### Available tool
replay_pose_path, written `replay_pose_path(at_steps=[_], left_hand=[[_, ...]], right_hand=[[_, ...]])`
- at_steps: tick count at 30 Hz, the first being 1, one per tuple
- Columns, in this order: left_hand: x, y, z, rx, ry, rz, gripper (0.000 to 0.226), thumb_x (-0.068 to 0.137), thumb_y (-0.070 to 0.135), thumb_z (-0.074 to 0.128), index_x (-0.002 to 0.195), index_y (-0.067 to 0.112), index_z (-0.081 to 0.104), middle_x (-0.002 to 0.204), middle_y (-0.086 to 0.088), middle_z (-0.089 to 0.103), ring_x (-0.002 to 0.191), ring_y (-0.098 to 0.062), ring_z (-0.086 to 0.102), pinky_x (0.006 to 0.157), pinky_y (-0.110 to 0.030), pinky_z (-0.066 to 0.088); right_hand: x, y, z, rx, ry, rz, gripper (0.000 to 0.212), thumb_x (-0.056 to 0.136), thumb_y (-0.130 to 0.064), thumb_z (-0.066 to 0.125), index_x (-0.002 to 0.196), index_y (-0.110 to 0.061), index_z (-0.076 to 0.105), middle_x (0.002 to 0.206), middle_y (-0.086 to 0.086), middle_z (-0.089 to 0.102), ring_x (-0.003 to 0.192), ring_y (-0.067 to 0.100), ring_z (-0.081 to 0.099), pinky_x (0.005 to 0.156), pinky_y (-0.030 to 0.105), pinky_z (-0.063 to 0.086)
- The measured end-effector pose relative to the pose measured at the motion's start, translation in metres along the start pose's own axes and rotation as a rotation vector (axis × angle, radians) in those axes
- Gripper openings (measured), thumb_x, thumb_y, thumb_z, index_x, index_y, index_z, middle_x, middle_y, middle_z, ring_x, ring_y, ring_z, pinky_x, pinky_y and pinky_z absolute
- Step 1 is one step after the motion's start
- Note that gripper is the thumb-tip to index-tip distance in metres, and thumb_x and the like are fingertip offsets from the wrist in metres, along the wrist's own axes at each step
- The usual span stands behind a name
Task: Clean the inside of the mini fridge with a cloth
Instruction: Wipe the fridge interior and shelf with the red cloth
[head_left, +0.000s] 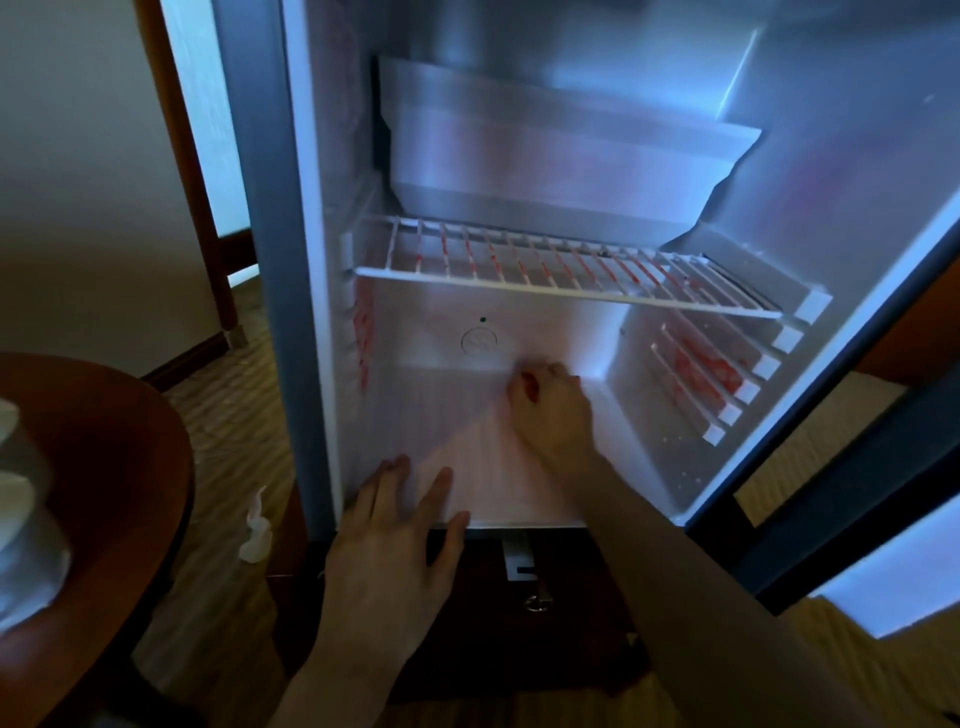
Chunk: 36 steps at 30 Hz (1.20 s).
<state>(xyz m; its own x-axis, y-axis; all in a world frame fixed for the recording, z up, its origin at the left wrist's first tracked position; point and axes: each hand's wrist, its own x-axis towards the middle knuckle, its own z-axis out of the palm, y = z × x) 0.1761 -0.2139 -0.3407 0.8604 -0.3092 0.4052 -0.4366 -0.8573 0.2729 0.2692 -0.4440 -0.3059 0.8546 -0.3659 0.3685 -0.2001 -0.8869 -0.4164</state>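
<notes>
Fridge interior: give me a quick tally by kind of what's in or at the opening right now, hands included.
Hands: 2 (left hand flat on the front lip, right hand deep on the floor)
Wire shelf: 1
Freezer box: 1
Round dial on the back wall: 1
Total: 5

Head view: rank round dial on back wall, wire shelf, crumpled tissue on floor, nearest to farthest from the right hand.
From the right hand, deep on the fridge floor:
1. Round dial, on the back wall just up-left of its fingers.
2. Wire shelf, above it.
3. Crumpled tissue, outside on the floor, far left.
</notes>
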Motion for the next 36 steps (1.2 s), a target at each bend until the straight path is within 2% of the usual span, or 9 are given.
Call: replay_pose_path(at_steps=[4,7,13,18,21,26,28,31,36], left_hand=[[0.0,-0.001,0.002,-0.016,0.008,0.002,0.046,0.1,0.057,0.042,0.136,0.034,0.062,0.141,-0.009,0.053,0.128,-0.027,0.051,0.099,-0.041,0.051],[0.0,-0.002,0.001,-0.027,0.001,0.003,0.048,0.1,0.058,0.042,0.135,0.033,0.063,0.14,-0.01,0.054,0.126,-0.028,0.052,0.097,-0.042,0.052],[-0.001,0.001,-0.007,0.009,-0.056,-0.018,0.056,0.094,0.059,0.036,0.138,0.034,0.06,0.142,-0.01,0.054,0.127,-0.029,0.054,0.098,-0.044,0.052],[0.0,0.0,-0.005,-0.006,-0.048,0.0,0.052,0.096,0.057,0.04,0.136,0.032,0.062,0.141,-0.011,0.054,0.126,-0.029,0.054,0.1,-0.042,0.051],[0.0,-0.001,-0.003,-0.006,-0.026,0.003,0.046,0.099,0.055,0.045,0.135,0.033,0.063,0.139,-0.01,0.055,0.122,-0.027,0.055,0.098,-0.041,0.051],[-0.001,-0.003,-0.001,-0.018,-0.016,0.014,0.045,0.101,0.054,0.046,0.137,0.032,0.062,0.139,-0.011,0.055,0.123,-0.029,0.056,0.095,-0.043,0.053],[0.0,-0.001,-0.003,-0.021,-0.035,0.0,0.046,0.101,0.054,0.044,0.136,0.031,0.062,0.141,-0.011,0.054,0.126,-0.029,0.055,0.097,-0.044,0.053],[-0.001,0.0,-0.007,-0.031,-0.065,-0.017,0.055,0.094,0.058,0.038,0.137,0.032,0.062,0.142,-0.011,0.054,0.126,-0.029,0.055,0.097,-0.045,0.054],[-0.001,0.0,-0.009,-0.028,-0.084,-0.01,0.057,0.095,0.059,0.034,0.14,0.033,0.058,0.145,-0.01,0.052,0.129,-0.028,0.053,0.101,-0.043,0.052]], right_hand=[[-0.043,-0.04,0.007,0.113,-0.123,-0.346,0.02,0.095,-0.026,0.058,0.108,-0.018,0.071,0.112,0.001,0.068,0.099,0.023,0.06,0.085,0.034,0.052],[-0.09,-0.011,-0.019,0.216,-0.172,-0.432,0.023,0.095,-0.038,0.061,0.115,-0.029,0.068,0.125,-0.015,0.062,0.112,0.006,0.057,0.094,0.017,0.047],[-0.066,0.056,-0.041,0.001,-0.03,-0.079,0.021,0.095,-0.03,0.064,0.114,-0.021,0.069,0.117,0.002,0.066,0.104,0.023,0.063,0.089,0.034,0.051],[-0.001,0.018,-0.011,-0.055,0.03,0.049,0.02,0.097,-0.021,0.053,0.106,-0.012,0.069,0.113,0.012,0.063,0.101,0.034,0.06,0.082,0.035,0.046],[-0.012,-0.029,0.008,0.024,-0.059,-0.131,0.018,0.096,-0.021,0.056,0.104,-0.015,0.07,0.108,0.008,0.066,0.095,0.029,0.061,0.074,0.031,0.047],[-0.079,-0.019,-0.014,0.186,-0.198,-0.451,0.022,0.096,-0.032,0.061,0.115,-0.024,0.069,0.122,-0.008,0.064,0.11,0.01,0.055,0.091,0.021,0.047],[-0.095,0.014,-0.034,0.18,-0.181,-0.402,0.024,0.097,-0.035,0.062,0.118,-0.026,0.068,0.126,-0.01,0.062,0.114,0.005,0.056,0.098,0.016,0.045],[-0.08,0.053,-0.048,0.069,-0.063,-0.197,0.019,0.095,-0.024,0.065,0.112,-0.018,0.071,0.114,0.002,0.067,0.101,0.019,0.063,0.09,0.032,0.052],[-0.008,0.037,-0.022,-0.085,0.002,0.039,0.022,0.1,-0.018,0.05,0.109,-0.009,0.068,0.112,0.016,0.062,0.102,0.037,0.059,0.089,0.04,0.046]])
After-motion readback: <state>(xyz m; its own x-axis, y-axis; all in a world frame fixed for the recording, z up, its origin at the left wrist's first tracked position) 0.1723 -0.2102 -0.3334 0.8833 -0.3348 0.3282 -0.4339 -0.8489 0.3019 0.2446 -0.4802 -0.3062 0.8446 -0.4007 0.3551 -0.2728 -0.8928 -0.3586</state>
